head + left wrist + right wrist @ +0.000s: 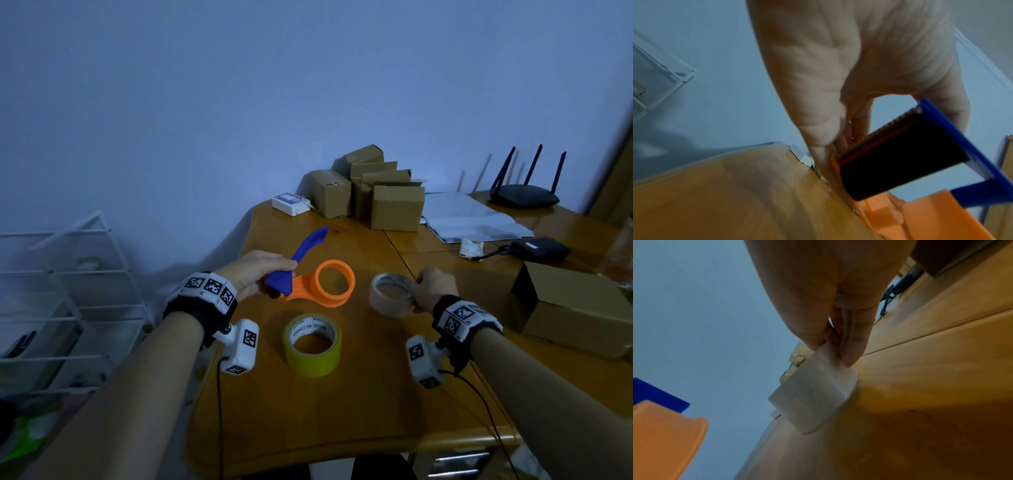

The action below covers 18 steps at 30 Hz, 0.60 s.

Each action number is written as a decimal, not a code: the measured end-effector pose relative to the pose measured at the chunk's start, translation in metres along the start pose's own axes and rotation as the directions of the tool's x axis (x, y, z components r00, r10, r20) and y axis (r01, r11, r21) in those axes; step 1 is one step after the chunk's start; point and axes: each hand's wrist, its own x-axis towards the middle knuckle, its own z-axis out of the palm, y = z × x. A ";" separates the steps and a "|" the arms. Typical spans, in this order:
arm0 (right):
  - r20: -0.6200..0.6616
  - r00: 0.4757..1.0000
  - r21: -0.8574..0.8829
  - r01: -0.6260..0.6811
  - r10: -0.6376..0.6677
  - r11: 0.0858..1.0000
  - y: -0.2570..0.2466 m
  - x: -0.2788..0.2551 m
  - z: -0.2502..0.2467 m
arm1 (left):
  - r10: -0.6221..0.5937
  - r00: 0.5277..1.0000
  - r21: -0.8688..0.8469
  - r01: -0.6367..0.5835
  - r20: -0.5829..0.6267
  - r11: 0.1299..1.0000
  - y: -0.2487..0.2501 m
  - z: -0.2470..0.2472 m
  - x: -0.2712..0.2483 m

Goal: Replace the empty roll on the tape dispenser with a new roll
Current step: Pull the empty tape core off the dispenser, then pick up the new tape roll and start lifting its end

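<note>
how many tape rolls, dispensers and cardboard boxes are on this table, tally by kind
Tape rolls: 2, the yellow roll lying flat and the empty roll held by the right hand
Tape dispensers: 1, the tape dispenser held by the left hand
Cardboard boxes: 6, five stacked at the back, one at the right
Total: 9
</note>
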 end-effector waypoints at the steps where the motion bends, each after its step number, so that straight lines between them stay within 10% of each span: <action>1: 0.010 1.000 0.000 -0.006 0.006 1.000 0.000 -0.001 0.001 | -0.002 1.000 -0.002 0.002 0.001 1.000 0.000 0.000 -0.001; 18: -0.012 0.998 -0.240 0.051 -0.056 0.969 -0.004 -0.007 -0.003 | -0.043 0.999 -0.048 0.043 -0.009 0.998 0.000 0.003 -0.002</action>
